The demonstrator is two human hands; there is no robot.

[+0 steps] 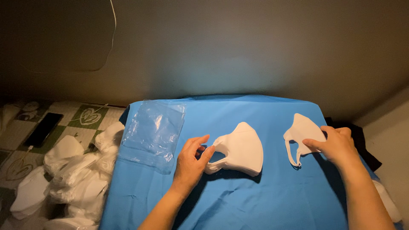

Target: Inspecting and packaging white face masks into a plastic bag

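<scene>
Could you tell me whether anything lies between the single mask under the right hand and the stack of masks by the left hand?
Nothing visible does: only bare blue cloth separates the single mask, under the right hand, from the stack of masks touched by the left hand.

Clear plastic bags, flat stack, blue cloth's left edge, dark phone screen far left on floor

mask stack lies between plastic bags and single mask.
</scene>
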